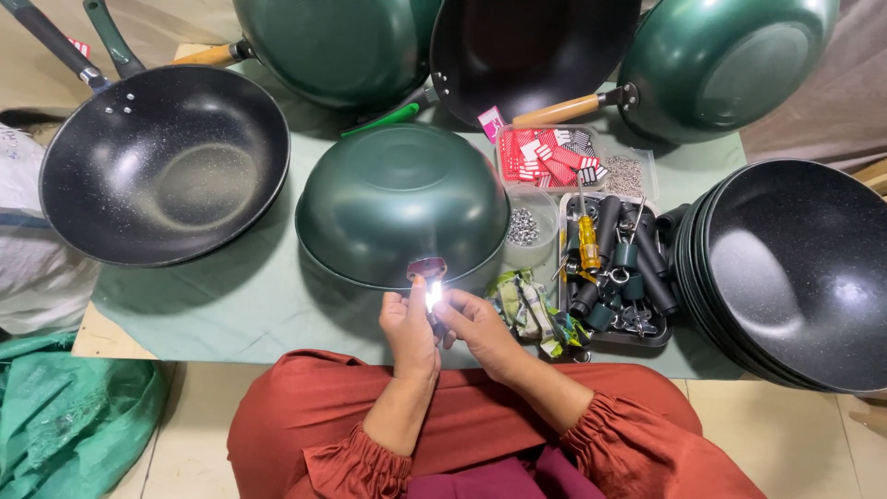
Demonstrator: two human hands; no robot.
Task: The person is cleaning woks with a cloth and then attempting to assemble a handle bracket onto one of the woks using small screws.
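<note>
Meeting at the near rim of an upturned green wok (402, 205) on the counter (231, 296), the left hand (409, 334) and right hand (480, 328) each close their grip on a small shiny metal part (433, 296) (glare hides its shape), beside a tray of handles and screwdrivers (614, 268).

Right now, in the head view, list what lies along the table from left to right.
Black wok → upturned green wok → tub of washers → tray of handles → stack of black woks.
</note>
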